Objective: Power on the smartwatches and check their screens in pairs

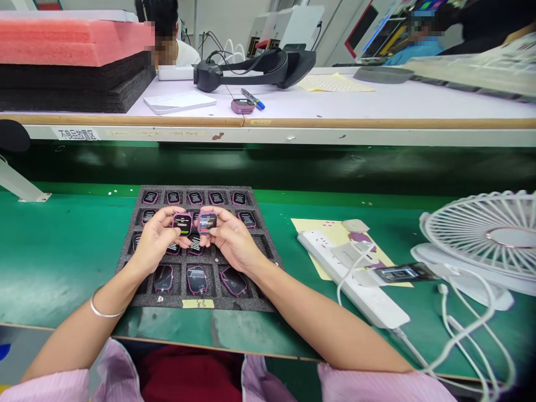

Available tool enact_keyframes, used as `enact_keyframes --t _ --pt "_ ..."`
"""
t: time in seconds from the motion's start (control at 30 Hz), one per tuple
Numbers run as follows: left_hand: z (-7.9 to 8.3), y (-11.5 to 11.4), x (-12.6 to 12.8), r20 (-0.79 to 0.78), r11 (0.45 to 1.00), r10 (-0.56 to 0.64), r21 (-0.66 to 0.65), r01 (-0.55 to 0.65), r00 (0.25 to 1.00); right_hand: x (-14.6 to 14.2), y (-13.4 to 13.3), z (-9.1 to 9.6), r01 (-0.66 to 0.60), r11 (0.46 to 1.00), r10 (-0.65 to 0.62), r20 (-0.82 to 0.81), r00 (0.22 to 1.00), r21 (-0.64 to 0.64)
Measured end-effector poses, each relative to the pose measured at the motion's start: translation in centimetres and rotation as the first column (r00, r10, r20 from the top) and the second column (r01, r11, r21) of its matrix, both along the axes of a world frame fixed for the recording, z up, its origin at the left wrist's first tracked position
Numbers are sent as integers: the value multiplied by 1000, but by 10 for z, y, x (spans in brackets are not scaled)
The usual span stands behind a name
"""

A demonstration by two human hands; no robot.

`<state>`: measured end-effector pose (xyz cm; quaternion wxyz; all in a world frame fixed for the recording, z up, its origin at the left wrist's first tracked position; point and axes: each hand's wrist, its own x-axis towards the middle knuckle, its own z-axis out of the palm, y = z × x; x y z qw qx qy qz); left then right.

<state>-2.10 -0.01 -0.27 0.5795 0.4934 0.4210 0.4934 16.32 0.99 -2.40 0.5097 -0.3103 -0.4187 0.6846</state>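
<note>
My left hand (158, 237) grips a purple smartwatch body (182, 223) by its edges, its lit screen showing text and a green bar. Beside it, my right hand (228, 234) holds a second purple smartwatch body (207, 222), thumb at the lower edge of its screen. Both are held over a dark grey foam tray (181, 287) with several compartments. More watch bodies sit in it, many with text on their screens. In the front row, a dark-screened watch body (233, 281) lies tilted in its slot. My hands hide part of the middle rows.
To the right are a white power strip (355, 282), a charger with cables, a yellow sheet (307, 226) and a white fan (494, 234). A raised shelf (335, 106) behind holds foam sheets (75, 44), a black headset (255, 70), a pen and another watch body (243, 106). People sit beyond.
</note>
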Motion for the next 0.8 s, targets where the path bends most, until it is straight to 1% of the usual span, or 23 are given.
enact_keyframes --t 0.13,0.23,0.37,0.5,0.6,0.7,0.77,0.8 --pt "0 1 1 4 1000 -3 -15 3 1000 -1 -1 1 10 1000 -10 15 1000 9" --pt "0 0 1 2 1000 -4 -29 4 1000 -2 -1 -1 28 1000 -28 59 998 10" --pt "-2 1 1 -60 1000 19 4 -18 998 -1 0 -2 24 1000 -24 105 994 7" --pt "-6 3 1 -136 998 32 55 -25 990 -1 1 -2 -44 998 45 30 999 -33" --pt "-7 4 3 -98 1000 -10 27 13 995 -2 2 -2 -78 996 78 5 997 -40" --pt "-3 2 -1 -50 998 -69 4 70 996 0 0 0 -82 997 82 55 995 2" --pt "2 -6 -11 -73 993 -117 -4 117 990 9 -4 2 -101 994 95 111 989 45" --pt "5 -12 -20 -112 990 -141 -10 141 984 15 -6 3 -115 991 103 154 983 67"
